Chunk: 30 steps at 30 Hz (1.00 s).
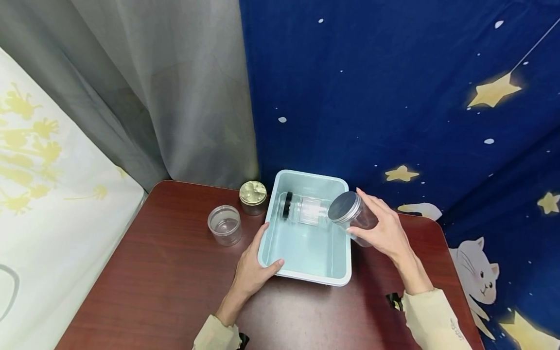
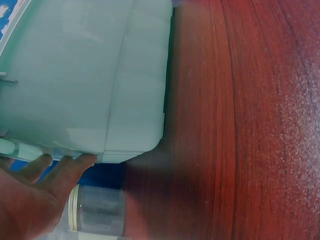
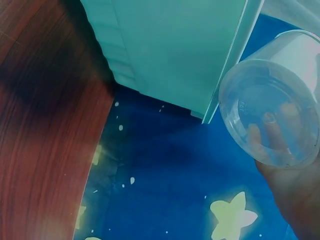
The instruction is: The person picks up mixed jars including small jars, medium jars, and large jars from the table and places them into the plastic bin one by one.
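Evidently the light-blue rectangular plastic tub (image 1: 302, 250) is our landmark; it sits on the reddish-brown wood-grain table (image 1: 175, 282). Toward its far end, inside, a clear cylindrical jar with a black lid (image 1: 311, 211) lies on its side, lid toward the tub's left wall; we suppose it lies flat because its length suits the tub's width and it cannot topple that way. Just beyond the left wall, near the far corner, stands a clear round jar with a gold lid (image 1: 253, 198); nearer us on that side, a wide clear plastic jar (image 1: 225, 225) stands upright, apparently lidless. We take the left hand (image 1: 253, 273) to be steadying the tub: it clasps the near left corner, thumb over the near rim, fingers spread along the outside. The right hand (image 1: 385, 232) is part-closed round a tall clear jar with a dark, silver-edged lid (image 1: 365, 226), thumb and fingers on opposite sides. We note that jar held tilted at the tub's right rim, lid leaning inward; a side grip, we judge, keeps the lid free. Whether it touches the rim we cannot tell.
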### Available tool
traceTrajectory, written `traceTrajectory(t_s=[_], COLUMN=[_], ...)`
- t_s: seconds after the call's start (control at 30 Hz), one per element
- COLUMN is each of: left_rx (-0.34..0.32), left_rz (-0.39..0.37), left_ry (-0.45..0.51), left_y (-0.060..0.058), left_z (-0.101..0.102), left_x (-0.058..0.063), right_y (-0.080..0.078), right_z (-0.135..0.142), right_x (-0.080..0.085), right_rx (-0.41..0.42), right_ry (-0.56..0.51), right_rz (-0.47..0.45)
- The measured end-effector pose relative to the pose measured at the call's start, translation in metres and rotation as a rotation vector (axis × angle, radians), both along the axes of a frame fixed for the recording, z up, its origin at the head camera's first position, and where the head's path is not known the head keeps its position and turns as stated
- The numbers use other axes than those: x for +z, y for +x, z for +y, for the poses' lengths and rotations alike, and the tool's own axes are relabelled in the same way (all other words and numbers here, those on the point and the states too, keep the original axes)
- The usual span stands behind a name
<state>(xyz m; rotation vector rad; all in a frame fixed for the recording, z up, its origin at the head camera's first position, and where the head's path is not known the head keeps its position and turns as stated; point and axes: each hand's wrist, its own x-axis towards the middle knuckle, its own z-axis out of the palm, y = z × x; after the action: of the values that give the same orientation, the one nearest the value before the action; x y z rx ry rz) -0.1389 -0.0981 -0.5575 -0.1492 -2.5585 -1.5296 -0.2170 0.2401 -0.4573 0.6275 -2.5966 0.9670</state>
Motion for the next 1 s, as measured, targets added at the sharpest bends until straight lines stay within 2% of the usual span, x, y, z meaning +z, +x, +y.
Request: traceTrajectory(t_s=[0.33, 0.73, 1.0], left_rx=[0.006, 0.006, 0.008], left_rz=[0.004, 0.025, 0.017], left_ry=[-0.018, -0.011, -0.014], left_y=[0.0, 0.0, 0.0], left_z=[0.001, 0.001, 0.001], left_x=[0.001, 0.0, 0.0], right_y=[-0.003, -0.018, -0.022], right_z=[-0.008, -0.026, -0.032], right_x=[0.005, 0.009, 0.008], right_rx=[0.018, 0.125, 0.153], right_ry=[0.004, 0.047, 0.058], right_rz=[-0.017, 0.086, 0.07])
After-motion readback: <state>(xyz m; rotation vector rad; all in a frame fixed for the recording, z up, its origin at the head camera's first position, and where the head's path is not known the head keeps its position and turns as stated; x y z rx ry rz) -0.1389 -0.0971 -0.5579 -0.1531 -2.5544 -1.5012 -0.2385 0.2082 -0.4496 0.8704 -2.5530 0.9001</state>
